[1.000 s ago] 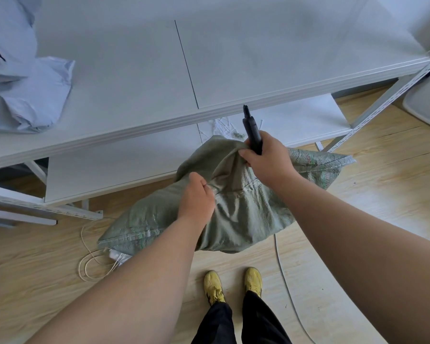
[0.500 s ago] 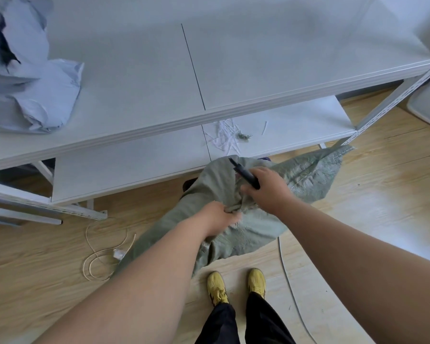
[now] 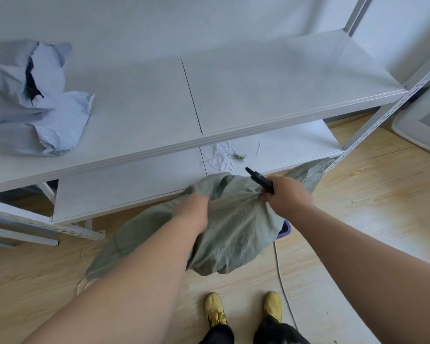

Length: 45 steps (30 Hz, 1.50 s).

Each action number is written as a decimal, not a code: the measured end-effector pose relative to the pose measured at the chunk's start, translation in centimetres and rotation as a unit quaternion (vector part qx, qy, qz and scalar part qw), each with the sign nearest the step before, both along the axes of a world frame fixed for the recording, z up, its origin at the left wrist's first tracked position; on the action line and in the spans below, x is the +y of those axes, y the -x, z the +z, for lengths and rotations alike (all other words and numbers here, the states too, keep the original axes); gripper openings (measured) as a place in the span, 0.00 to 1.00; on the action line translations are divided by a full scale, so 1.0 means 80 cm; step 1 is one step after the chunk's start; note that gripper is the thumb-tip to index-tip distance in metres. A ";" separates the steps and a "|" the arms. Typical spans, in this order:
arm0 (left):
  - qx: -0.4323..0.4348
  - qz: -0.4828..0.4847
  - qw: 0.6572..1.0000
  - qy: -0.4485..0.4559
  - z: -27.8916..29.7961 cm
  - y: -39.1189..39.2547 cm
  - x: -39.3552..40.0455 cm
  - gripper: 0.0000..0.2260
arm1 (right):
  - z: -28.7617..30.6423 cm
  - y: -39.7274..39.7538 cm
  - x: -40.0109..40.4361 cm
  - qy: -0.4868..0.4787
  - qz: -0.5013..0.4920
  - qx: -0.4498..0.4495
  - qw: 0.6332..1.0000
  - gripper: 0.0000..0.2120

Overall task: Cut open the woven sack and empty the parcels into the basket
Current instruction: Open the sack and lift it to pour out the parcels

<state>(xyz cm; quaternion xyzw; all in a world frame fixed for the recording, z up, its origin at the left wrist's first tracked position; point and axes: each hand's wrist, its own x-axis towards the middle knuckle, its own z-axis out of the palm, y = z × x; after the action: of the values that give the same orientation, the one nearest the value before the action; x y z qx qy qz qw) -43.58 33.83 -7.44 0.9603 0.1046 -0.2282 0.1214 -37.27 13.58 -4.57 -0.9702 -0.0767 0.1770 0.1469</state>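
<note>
The limp grey-green woven sack (image 3: 233, 234) hangs bunched in front of the lower shelf, held up by both hands. My left hand (image 3: 193, 211) grips a fold on its left side. My right hand (image 3: 289, 197) pinches the sack's cloth on the right and also holds a black cutter (image 3: 258, 178), whose tip points up and to the left. A purple basket rim (image 3: 284, 232) shows just under the sack's right edge; the rest of the basket is hidden by the sack. No parcel can be seen inside the sack or the basket.
A white metal shelf unit (image 3: 258, 115) stands ahead, with crumpled blue-grey mailer bags (image 3: 35, 105) on its upper board and cut string scraps (image 3: 224, 158) on the lower board (image 3: 124, 187). A white cable (image 3: 281, 274) and my yellow shoes (image 3: 215, 310) are on the wooden floor. A white bin (image 3: 422, 125) stands at the right.
Both hands have lowered the sack and gathered it into a tighter bunch. The cutter tilted from upright to leaning left. The purple basket rim has come into sight.
</note>
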 end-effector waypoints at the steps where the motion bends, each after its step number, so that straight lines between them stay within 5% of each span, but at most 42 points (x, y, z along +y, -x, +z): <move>1: -0.017 -0.001 0.998 -0.058 -0.002 0.006 0.001 0.14 | -0.002 0.000 0.000 0.007 0.009 0.000 1.000 0.05; 4: -0.066 0.008 0.988 -0.142 -0.010 0.019 -0.002 0.16 | -0.008 -0.002 -0.001 0.011 0.031 0.002 0.999 0.03; 9: -0.128 0.117 0.975 -0.138 -0.018 0.026 -0.033 0.18 | -0.008 -0.021 -0.036 0.018 0.058 0.025 0.998 0.01; 12: -0.112 0.157 0.979 -0.064 -0.018 0.030 -0.073 0.09 | -0.014 -0.028 -0.078 0.036 0.056 0.032 0.997 0.02; 16: -0.095 0.203 0.974 0.036 -0.005 0.016 -0.114 0.13 | -0.005 -0.049 -0.122 0.039 0.063 0.043 0.996 0.06; 20: -0.126 0.184 0.975 0.024 0.032 -0.005 -0.118 0.13 | 0.030 -0.081 -0.133 0.011 0.091 0.006 0.996 0.05; 25: -0.208 0.186 0.960 0.033 0.075 -0.010 -0.114 0.08 | 0.072 -0.093 -0.129 0.013 0.159 0.017 0.987 0.19; 31: 0.123 0.064 0.990 0.028 0.087 0.009 -0.108 0.13 | 0.048 -0.068 -0.119 0.178 0.262 0.149 0.937 0.21; 33: 0.085 0.080 0.993 0.014 0.094 0.004 -0.106 0.12 | 0.050 -0.068 -0.112 0.177 0.247 0.129 0.944 0.18; 38: -0.166 0.175 0.970 0.021 0.126 -0.010 -0.084 0.07 | 0.100 -0.083 -0.094 0.097 0.153 0.052 0.982 0.18; 42: -0.078 0.123 0.989 -0.003 0.132 -0.005 -0.074 0.07 | 0.121 -0.063 -0.086 0.178 0.208 0.095 0.957 0.22; 45: -0.197 0.137 0.971 -0.005 0.144 -0.002 -0.070 0.08 | 0.146 -0.063 -0.085 0.194 0.223 0.102 0.950 0.21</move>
<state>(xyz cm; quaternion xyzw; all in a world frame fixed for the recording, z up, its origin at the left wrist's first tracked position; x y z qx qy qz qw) -43.39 28.20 4.08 0.9636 0.2099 -0.0154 0.1652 -32.24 6.82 7.09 -0.9149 -0.2402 0.3143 -0.0808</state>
